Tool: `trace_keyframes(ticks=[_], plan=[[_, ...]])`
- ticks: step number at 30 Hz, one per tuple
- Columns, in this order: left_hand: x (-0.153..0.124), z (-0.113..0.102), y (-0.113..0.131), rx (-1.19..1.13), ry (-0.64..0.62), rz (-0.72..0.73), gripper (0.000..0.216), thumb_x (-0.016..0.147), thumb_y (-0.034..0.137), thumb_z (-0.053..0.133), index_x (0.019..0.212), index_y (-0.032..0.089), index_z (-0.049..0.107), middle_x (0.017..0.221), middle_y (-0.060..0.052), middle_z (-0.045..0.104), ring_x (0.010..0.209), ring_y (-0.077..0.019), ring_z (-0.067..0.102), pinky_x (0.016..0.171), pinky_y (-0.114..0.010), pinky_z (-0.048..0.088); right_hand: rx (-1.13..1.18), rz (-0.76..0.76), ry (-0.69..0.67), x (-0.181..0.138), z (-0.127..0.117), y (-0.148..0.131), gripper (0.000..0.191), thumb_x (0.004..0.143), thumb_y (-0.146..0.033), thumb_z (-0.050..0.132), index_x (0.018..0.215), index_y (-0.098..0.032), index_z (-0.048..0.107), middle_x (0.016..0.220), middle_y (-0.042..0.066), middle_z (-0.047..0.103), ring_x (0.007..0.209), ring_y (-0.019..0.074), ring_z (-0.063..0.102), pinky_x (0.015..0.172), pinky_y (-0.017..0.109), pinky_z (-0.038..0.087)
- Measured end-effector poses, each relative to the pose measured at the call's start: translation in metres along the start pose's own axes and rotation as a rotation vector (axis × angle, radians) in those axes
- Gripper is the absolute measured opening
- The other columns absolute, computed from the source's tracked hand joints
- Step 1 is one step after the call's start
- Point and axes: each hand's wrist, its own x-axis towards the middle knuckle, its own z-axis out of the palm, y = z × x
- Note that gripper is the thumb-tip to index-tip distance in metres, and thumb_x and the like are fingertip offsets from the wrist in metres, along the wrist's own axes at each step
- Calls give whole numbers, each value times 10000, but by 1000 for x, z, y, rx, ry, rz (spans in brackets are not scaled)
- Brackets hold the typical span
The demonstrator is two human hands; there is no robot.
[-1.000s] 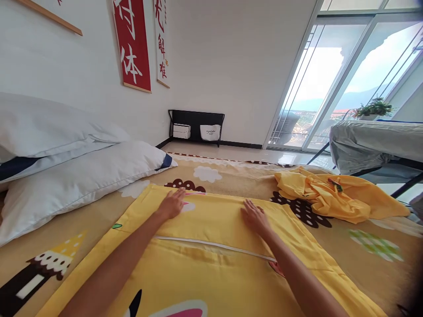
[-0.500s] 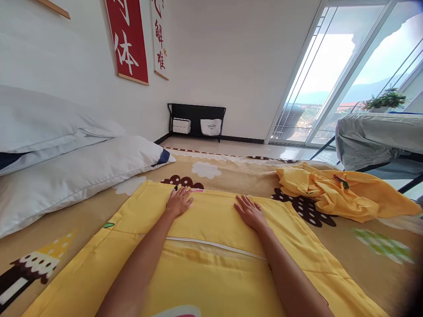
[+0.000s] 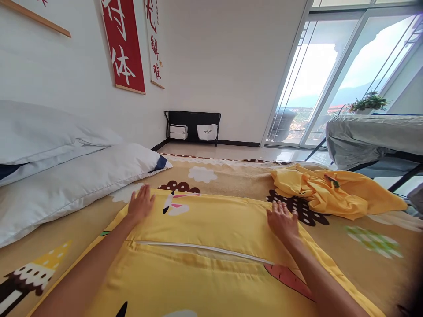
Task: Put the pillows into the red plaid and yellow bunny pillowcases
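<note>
The left hand (image 3: 140,204) lies flat, fingers stretched out and gripping nothing, by the far left corner of the yellow cover (image 3: 205,220); the right hand (image 3: 283,221) lies likewise near its far right corner; the cover spreads beneath and between the fingers, a white strip (image 3: 211,251) crossing nearer than them; well beyond the fingertips, a black rack (image 3: 193,118) holds a white box (image 3: 178,132) and white bag (image 3: 207,133), contents hidden.

The pillowcase (image 3: 211,220) lies on the bedsheet (image 3: 238,174), with pillows (image 3: 86,185) to its left and cloth (image 3: 353,193) to its right.
</note>
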Motion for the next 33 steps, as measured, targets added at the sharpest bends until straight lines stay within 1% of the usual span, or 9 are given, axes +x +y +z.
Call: trace_keyframes(ticks=[5,8,11,16,19,22,24,29,33], plan=[[-51,19,122,-145,-222,558,596,964,381,229,1499,119,260,1567,-90,228,1452,-190,204,1182,-412,168,332,-511,-196,-67,-33,-134,568,970,-368,190,1478,-160,333,1529,88,309,1424,179,255,1148,400,188],[-65,31,140,-182,-320,654,592,974,443,220,1503,180,266,1568,-77,227,1450,-197,210,1185,-440,147,396,-627,-305,-83,-35,-153,572,974,-438,203,1482,-207,328,1546,48,277,1437,163,211,1165,396,148],[-55,29,87,-113,-308,524,580,960,507,274,1489,271,289,1574,-45,221,1451,-217,208,1172,-504,133,310,-504,-322,-70,-22,-94,621,950,-545,227,1499,-259,276,1578,25,181,1454,184,143,1171,446,114],[-40,5,-52,29,-294,149,591,961,522,257,1501,282,249,1588,-20,177,1461,-211,169,1163,-497,158,136,-145,-289,-45,17,68,647,933,-509,209,1516,-230,224,1586,22,157,1456,180,115,1175,440,144],[-46,-5,-83,90,-260,34,557,971,431,273,1490,227,291,1576,-78,210,1455,-253,191,1146,-572,127,82,-70,-272,-45,19,102,615,924,-433,221,1491,-207,300,1572,53,205,1450,207,155,1164,507,146],[-54,-6,-49,139,-113,32,524,965,337,274,1451,166,369,1556,-126,256,1447,-267,214,1148,-591,84,68,-32,-156,-54,-7,57,576,917,-280,203,1430,-112,405,1548,138,255,1443,259,177,1156,545,93],[-57,-1,3,87,-82,152,530,963,326,251,1459,166,350,1555,-105,269,1442,-233,236,1163,-534,141,203,-206,-163,-64,-27,-3,575,923,-233,186,1437,-62,378,1536,188,257,1438,279,191,1149,542,106],[-57,33,127,-132,-282,536,567,958,320,209,1496,157,279,1565,-58,245,1446,-170,222,1183,-431,171,363,-640,-246,-79,-44,-141,512,969,-395,245,1441,-270,398,1506,-38,367,1401,110,294,1138,295,237],[-27,53,122,-118,-236,418,552,958,379,229,1486,241,313,1566,-23,247,1450,-201,213,1178,-494,142,369,-618,-245,-53,-27,-145,545,962,-493,257,1454,-289,372,1540,-29,297,1430,140,229,1167,365,166]])
